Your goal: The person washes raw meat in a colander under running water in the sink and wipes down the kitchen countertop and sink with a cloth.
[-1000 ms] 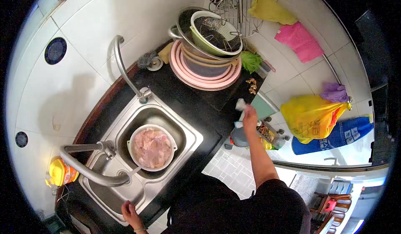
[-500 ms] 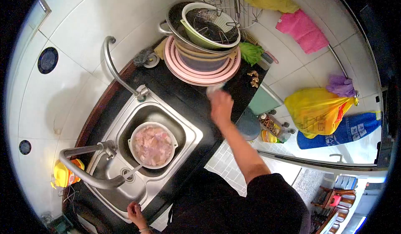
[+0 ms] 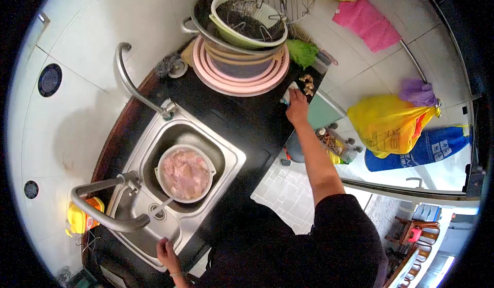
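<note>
My right hand point(image 3: 297, 108) presses a small white cloth point(image 3: 290, 92) onto the black countertop point(image 3: 231, 121), close to its right edge and just below some ginger pieces point(image 3: 307, 84). My left hand point(image 3: 167, 253) hangs by the front rim of the steel sink point(image 3: 234, 160), its fingers curled; what they hold, if anything, is too small to tell. In the sink basin sits a white colander point(image 3: 210, 182) with pale pink meat point(image 3: 185, 175) in it. Water runs from the curved faucet point(image 3: 110, 222) at the colander's near edge.
Stacked bowls point(image 3: 247, 23) stand on a pink basin point(image 3: 242, 87) at the back. Leafy greens point(image 3: 302, 53) lie beside them. A second tap point(image 3: 135, 87) rises behind the sink. Yellow bags point(image 3: 386, 123) hang at the right; a yellow bottle point(image 3: 77, 218) stands at the left.
My right hand has swept with the cloth from the counter's right edge toward the pink basin, then back right beside the ginger. My left hand has barely moved. The whole view has shifted slightly.
</note>
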Demonstrator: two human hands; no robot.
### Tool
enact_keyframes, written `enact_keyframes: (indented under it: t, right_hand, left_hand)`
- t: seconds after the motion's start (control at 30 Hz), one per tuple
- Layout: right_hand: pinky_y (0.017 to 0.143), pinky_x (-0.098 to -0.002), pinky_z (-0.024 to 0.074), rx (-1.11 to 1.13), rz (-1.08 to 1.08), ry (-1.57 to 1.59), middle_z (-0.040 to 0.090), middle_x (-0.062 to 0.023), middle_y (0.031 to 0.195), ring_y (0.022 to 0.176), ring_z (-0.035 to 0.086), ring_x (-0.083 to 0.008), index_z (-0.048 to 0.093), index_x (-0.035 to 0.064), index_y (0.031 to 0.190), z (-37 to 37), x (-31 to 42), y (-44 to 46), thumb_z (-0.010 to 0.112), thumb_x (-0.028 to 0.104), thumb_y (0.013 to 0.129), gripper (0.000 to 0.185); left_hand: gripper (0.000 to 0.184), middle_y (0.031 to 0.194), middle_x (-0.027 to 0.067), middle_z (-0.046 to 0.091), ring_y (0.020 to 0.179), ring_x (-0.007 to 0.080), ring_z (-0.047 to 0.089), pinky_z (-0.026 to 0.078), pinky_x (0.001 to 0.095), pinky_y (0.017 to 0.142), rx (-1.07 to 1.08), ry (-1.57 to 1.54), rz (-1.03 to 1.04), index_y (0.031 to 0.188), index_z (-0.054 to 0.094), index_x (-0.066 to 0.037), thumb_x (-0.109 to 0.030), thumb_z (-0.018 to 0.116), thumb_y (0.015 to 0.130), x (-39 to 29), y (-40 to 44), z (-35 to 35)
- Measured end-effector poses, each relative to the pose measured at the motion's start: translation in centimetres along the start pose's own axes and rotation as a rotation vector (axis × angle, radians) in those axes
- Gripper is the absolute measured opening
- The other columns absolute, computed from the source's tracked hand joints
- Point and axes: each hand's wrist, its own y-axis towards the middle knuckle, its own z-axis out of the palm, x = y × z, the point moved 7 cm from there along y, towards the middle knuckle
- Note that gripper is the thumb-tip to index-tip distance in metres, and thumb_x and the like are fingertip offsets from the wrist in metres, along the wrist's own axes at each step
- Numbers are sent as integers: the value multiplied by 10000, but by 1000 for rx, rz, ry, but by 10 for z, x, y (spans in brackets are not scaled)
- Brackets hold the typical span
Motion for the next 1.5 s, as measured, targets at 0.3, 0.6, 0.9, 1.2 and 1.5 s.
enact_keyframes:
  t: [0.3, 0.6, 0.9, 1.2, 1.5]
  right_hand:
    - [916, -500, 321, 314, -375, 228, 520, -74, 1150, 1123, 437, -281, 547, 136, 1138, -62, 142, -156, 564, 164, 772, 368]
    - [1044, -544, 129, 341, -505, 209, 408, -52, 1320, 1302, 263, -240, 451, 133, 1257, 28, 266, -47, 528, 245, 834, 445]
    - [991, -425, 293, 236, -671, 361, 487, -69, 1186, 1196, 377, -268, 545, 70, 1111, 72, 337, 3, 622, 214, 726, 418]
    - [771, -413, 451, 574, -411, 1074, 570, -217, 939, 891, 551, -381, 540, 20, 1005, 22, 381, -31, 558, 123, 788, 241]
    - [823, -457, 414, -6, -423, 602, 516, -225, 1034, 961, 520, -359, 521, -21, 1061, 61, 494, 30, 491, -27, 749, 314]
  left_hand:
    - [166, 939, 77, 591, 853, 152, 551, 437, 267, 784, -36, 4, 34, 981, 578, 29, -72, 533, 856, 4, 11, -1]
    - [141, 907, 61, 583, 806, 130, 558, 458, 256, 741, -92, 66, -15, 970, 585, 12, -19, 540, 840, -13, -9, -5]
    - [131, 912, 75, 593, 816, 143, 559, 461, 265, 751, -269, 263, -91, 950, 589, 29, -31, 541, 844, -9, -66, -34]
    - [130, 880, 78, 595, 794, 133, 563, 468, 265, 719, -364, -29, -190, 947, 590, 19, -11, 543, 829, 40, -77, -35]
    - [137, 850, 69, 600, 771, 143, 555, 454, 257, 728, -458, 127, -193, 967, 571, 13, -39, 523, 849, 18, -104, -54]
